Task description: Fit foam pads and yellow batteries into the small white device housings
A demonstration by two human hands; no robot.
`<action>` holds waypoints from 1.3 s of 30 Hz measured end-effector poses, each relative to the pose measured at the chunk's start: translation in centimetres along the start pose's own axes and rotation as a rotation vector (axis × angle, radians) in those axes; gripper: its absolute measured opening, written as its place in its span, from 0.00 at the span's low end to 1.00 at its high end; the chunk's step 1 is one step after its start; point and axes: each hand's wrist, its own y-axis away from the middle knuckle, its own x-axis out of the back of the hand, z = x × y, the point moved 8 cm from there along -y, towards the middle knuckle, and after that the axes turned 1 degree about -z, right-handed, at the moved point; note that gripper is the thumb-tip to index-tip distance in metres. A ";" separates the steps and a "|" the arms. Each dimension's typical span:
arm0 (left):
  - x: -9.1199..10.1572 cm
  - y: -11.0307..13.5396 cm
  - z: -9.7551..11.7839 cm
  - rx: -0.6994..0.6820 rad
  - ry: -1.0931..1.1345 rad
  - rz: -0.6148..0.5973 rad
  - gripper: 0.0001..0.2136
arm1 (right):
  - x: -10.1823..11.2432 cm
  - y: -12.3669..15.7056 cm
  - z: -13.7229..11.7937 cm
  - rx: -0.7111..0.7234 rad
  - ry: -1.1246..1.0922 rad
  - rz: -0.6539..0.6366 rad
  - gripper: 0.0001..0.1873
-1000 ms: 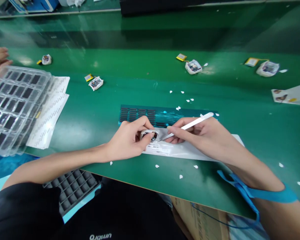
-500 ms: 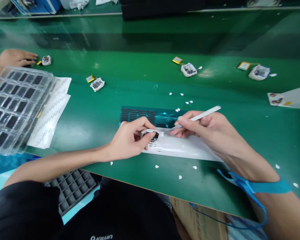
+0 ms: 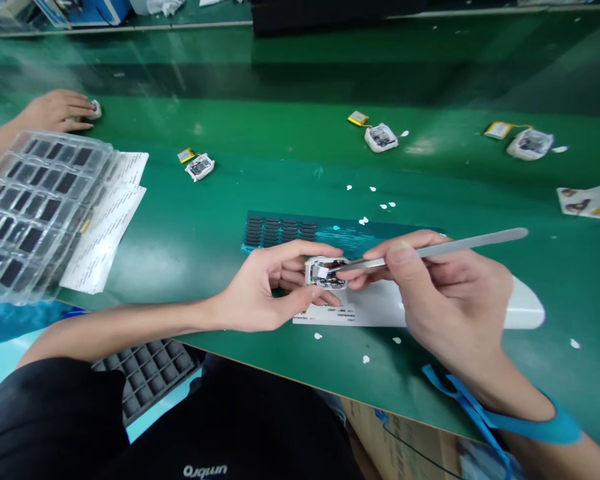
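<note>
While the person sits at the long green table (image 3: 190,220), the clear plastic tray (image 3: 35,207) of dark parts lies far to the left on printed paper sheets (image 3: 110,220), and a co-worker's hand (image 3: 55,110) rests beyond it. Before the person lies a white label sheet (image 3: 380,310), with a blue perforated strip (image 3: 290,230) just behind. Three similar small units with yellow batteries lie well apart on the far side of the table. The left hand (image 3: 260,287) is closed around the small white device (image 3: 326,272), thumb below and fingers above it. The right hand (image 3: 440,293) pinches metal tweezers (image 3: 445,248), whose tip touches the device's open inside. Compared with a second ago, the device is lifted off the sheet and turned up, and the tweezers lie flatter.
</note>
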 end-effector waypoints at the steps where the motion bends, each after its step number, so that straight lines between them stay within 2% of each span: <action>1: -0.1 0.0 0.0 0.004 -0.004 0.000 0.19 | 0.1 0.0 0.0 0.011 0.016 0.006 0.16; 10: -0.3 0.1 -0.3 0.018 -0.021 0.020 0.20 | -0.1 0.0 0.3 0.023 0.049 -0.021 0.14; 15: -0.2 0.1 -0.1 0.015 -0.035 0.029 0.20 | 0.1 -0.1 0.0 0.043 0.106 0.000 0.17; 23: -0.1 0.3 0.0 0.022 -0.039 0.052 0.21 | -0.2 -0.2 0.3 0.003 0.075 0.012 0.18; 28: -0.1 0.3 -0.2 0.036 -0.041 0.068 0.21 | -0.3 -0.2 -0.3 0.057 0.154 0.012 0.19; 35: 0.4 0.3 -0.6 0.070 -0.084 0.144 0.19 | -0.8 0.8 -0.7 0.153 0.219 0.011 0.12; 37: 0.6 0.3 -0.4 0.061 -0.120 0.148 0.19 | -0.5 0.8 -1.0 0.182 0.185 0.041 0.12; 39: 1.0 0.2 0.0 0.027 -0.157 0.167 0.18 | 0.8 0.6 -1.5 0.207 0.122 0.161 0.11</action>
